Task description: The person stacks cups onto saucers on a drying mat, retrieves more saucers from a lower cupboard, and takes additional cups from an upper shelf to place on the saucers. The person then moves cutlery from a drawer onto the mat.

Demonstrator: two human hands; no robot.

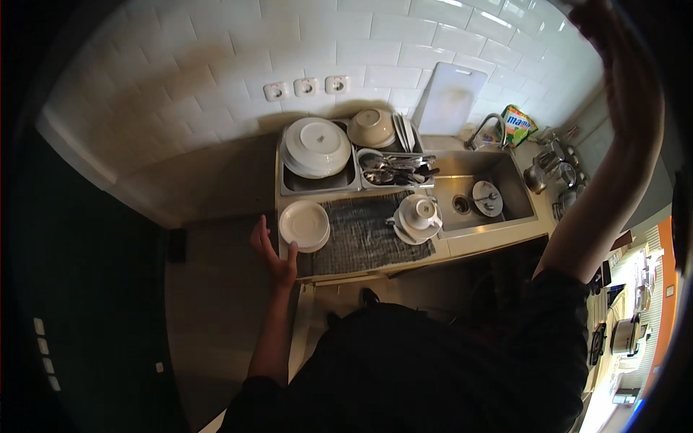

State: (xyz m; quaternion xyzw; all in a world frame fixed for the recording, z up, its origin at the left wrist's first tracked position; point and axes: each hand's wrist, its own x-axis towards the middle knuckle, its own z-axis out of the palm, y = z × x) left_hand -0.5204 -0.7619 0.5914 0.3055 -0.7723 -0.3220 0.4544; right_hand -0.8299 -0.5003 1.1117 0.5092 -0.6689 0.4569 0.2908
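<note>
Ctr [469, 242], stacked plates [304, 225], nr L hand [279, 265]

Dim left side, glare on white wall tiles [444, 35], blown-out light lower right, fisheye-bent edges, black corners

Cutting board [450, 99] — leaning against tiled wall [303, 43].

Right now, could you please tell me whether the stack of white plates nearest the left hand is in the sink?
No, the plates sit at the counter's left end, apart from the sink.
</note>
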